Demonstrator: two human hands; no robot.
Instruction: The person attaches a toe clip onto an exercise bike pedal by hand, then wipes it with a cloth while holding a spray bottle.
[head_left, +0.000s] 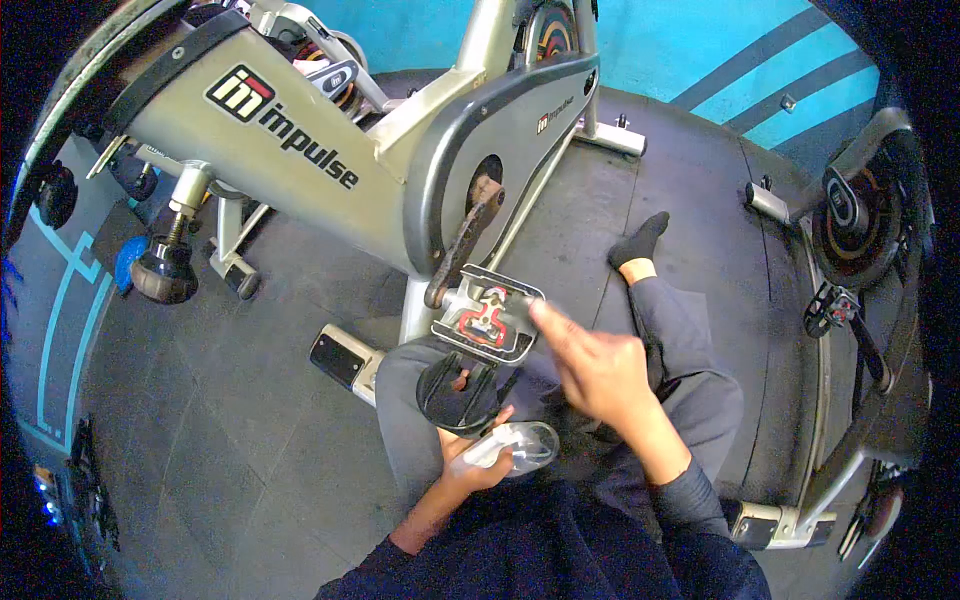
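Note:
My left hand [478, 470] is wrapped round a clear plastic bottle [530, 447] with a white part inside or on it, low over my lap. Just above that hand is a black toe cage [455, 395], hanging from the near side of the bike pedal [487, 317]; my left fingers show behind it. The pedal is a silver metal frame with a red and silver clip mechanism in its middle, on a worn crank arm [468, 245]. My right hand [600, 370] reaches to the pedal's right edge, fingers pinched at a dark, motion-smeared thing I cannot make out.
The spin bike [300, 140] stands over me, its silver housing [520, 125] beside the crank. A bike foot [345, 360] rests left of my knee. Another bike [850, 220] stands at right. My outstretched leg [680, 320] lies on the dark mat floor [200, 400].

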